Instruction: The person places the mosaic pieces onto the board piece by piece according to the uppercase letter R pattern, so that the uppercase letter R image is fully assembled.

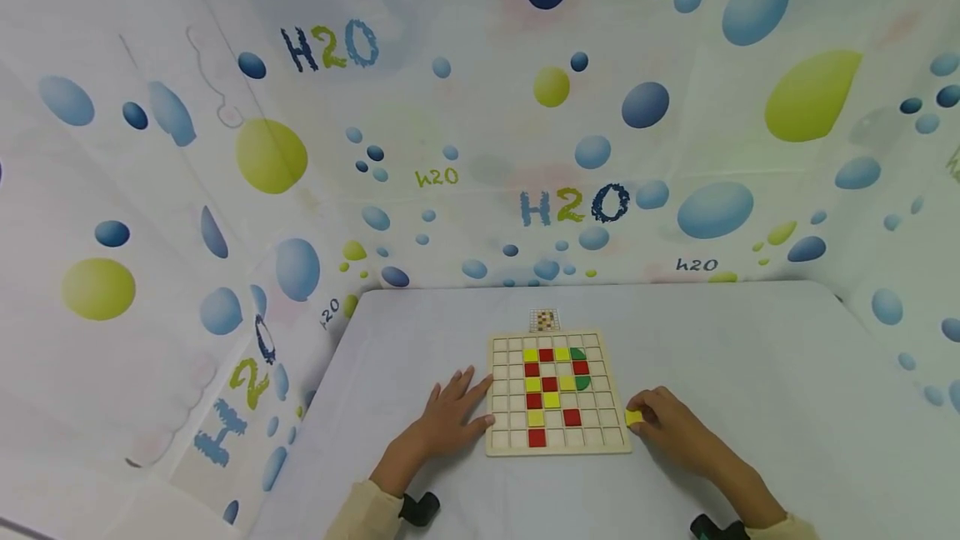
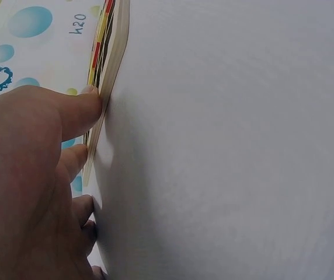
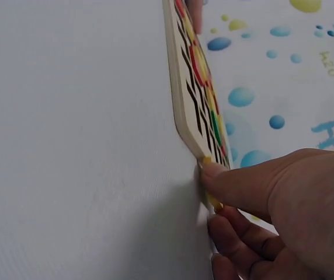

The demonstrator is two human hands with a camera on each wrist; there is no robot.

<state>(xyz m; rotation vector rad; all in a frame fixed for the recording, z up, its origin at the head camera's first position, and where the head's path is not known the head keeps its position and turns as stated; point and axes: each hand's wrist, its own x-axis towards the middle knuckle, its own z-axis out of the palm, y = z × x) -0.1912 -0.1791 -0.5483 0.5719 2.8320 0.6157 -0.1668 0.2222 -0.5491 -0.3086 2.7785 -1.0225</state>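
Note:
A square wooden grid board [image 1: 510, 437] lies on the table, with red, yellow and green tiles set in several of its cells. The green ones are rounded on one side. My left hand [image 1: 450, 417] is spread at the board's left edge, thumb [image 2: 82, 114] and index fingertip against the wooden rim. Just off the board's right edge, my right hand [image 1: 671, 430] pinches a yellow square tile [image 1: 633, 417] between thumb and fingers. In the right wrist view the yellow tile [image 3: 207, 160] shows beside the board's corner, partly covered by the thumb.
A small pattern card [image 1: 544, 320] with a coloured grid lies just behind the board's far edge. White cloth covers the table [image 1: 750, 340]. Behind it and at the sides hangs a curtain [image 1: 480, 107] printed with blue and green drops.

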